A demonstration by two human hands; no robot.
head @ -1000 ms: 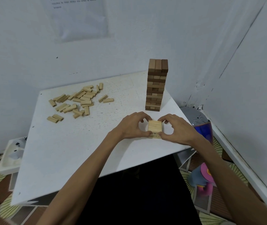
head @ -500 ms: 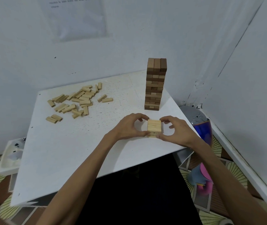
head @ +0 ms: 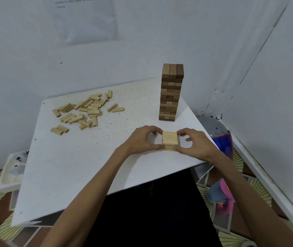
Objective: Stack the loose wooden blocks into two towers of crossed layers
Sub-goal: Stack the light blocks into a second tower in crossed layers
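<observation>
Pale short stack (head: 170, 140), crossed layers, btwn both hands

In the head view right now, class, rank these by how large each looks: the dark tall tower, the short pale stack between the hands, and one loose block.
1. White table, for reference.
2. Dark tall tower.
3. Short pale stack, though nearer the camera.
4. One loose block.

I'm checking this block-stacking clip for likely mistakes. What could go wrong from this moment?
Both hands, the left hand and right hand, squeeze the short pale stack; uneven pressure could skew its crossed layers. The finished tall tower stands just behind, so a lifted hand might knock it. Both stand near the table's right edge, so falling blocks could drop to the floor.
</observation>
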